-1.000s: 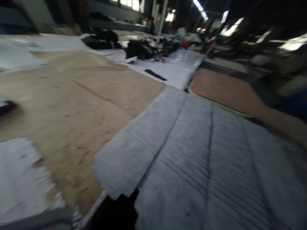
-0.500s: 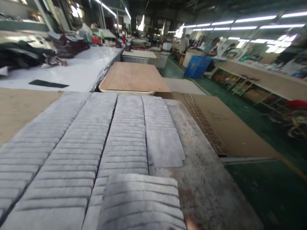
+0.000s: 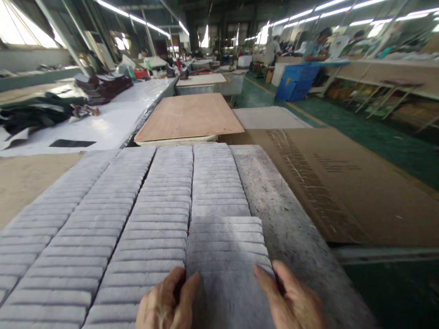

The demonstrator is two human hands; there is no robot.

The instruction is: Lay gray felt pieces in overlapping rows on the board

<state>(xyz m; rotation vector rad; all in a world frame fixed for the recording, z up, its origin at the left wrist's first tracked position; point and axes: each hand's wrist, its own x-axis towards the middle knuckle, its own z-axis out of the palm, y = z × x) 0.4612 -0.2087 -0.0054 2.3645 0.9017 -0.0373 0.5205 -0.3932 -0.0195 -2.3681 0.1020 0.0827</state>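
Observation:
Four rows of overlapping grey felt-like pieces [image 3: 164, 205] run away from me on a worn grey board [image 3: 291, 219]. At the near end of the rightmost row lies a batch of overlapping grey pieces [image 3: 226, 246], its far edge over that row. My left hand [image 3: 168, 299] grips the batch's left edge, thumb on top. My right hand [image 3: 291, 297] holds its right edge between thumb and fingers. The lower parts of both hands are cut off by the frame.
Brown cardboard [image 3: 350, 183] lies right of the board. A plywood sheet [image 3: 192, 114] is beyond the rows. At the left, a white-covered table [image 3: 113, 109] bears dark material. A blue box [image 3: 297, 82] stands farther back, near a seated person [image 3: 315, 48].
The batch has moved forward and down onto the rightmost row. Both hands have come into fuller view at its sides. The camera view has shifted and levelled.

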